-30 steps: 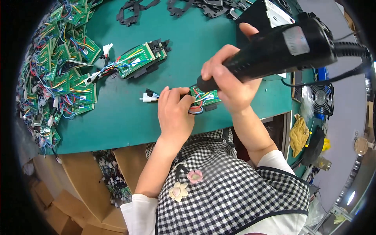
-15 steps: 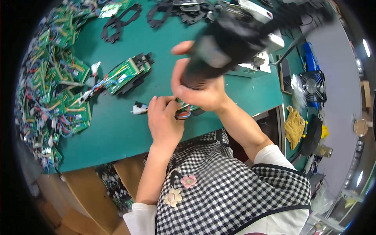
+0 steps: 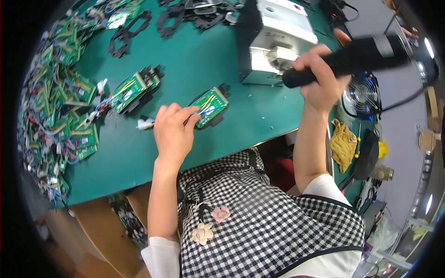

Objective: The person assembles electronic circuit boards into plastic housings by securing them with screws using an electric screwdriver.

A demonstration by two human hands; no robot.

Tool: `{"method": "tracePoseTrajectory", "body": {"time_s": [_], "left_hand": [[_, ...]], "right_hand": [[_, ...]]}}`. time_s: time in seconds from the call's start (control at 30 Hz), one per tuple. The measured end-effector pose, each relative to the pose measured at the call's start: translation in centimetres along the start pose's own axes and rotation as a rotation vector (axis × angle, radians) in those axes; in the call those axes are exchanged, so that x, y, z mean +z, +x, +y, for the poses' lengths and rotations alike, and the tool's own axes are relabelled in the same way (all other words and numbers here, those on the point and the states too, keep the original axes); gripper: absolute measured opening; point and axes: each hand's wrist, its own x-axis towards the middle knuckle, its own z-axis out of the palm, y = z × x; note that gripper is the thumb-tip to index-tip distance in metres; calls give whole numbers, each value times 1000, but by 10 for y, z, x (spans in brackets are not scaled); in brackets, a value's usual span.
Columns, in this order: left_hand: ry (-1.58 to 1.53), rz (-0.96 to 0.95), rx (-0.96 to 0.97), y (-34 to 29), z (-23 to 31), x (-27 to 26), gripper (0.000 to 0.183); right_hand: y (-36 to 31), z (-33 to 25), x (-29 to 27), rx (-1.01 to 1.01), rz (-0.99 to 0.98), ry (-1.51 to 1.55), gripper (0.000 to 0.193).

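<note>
My right hand (image 3: 323, 83) is wrapped round a black corded electric screwdriver (image 3: 359, 58). One end of the screwdriver is in front of a white and black box (image 3: 278, 41) that looks like a screw feeder; its bit cannot be made out. My left hand (image 3: 174, 132) pinches the near-left end of a green circuit board (image 3: 212, 107) on a black plastic frame lying on the table. A white plug (image 3: 145, 123) on wires pokes out to the left of that hand. Farther left lies a similar board assembly (image 3: 129, 94) with coloured wires.
A heap of wired green circuit boards (image 3: 65, 120) covers the left side of the green table (image 3: 130, 157). Black plastic frames (image 3: 127, 34) lie at the back. To the right are a yellow cloth (image 3: 343, 146) and a fan (image 3: 363, 92). Small bits dot the tabletop.
My right hand has swung right and away with the screwdriver, from above the board to the white box. The board under my hands is now uncovered. My left hand still holds the board.
</note>
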Motion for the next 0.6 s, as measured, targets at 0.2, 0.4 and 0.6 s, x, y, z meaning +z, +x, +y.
{"method": "tracePoseTrajectory", "body": {"time_s": [0.2,0.4,0.6], "left_hand": [[-77,49,28,4,1,3,13],[-63,47,13,2,9,7,10],[-56,77,37,0,7,7,6]], "right_hand": [[-64,-2,61,121,-247,171,75],[-72,18,86,275,-262,211,70],[-63,26,87,430,-477,163,67]]}}
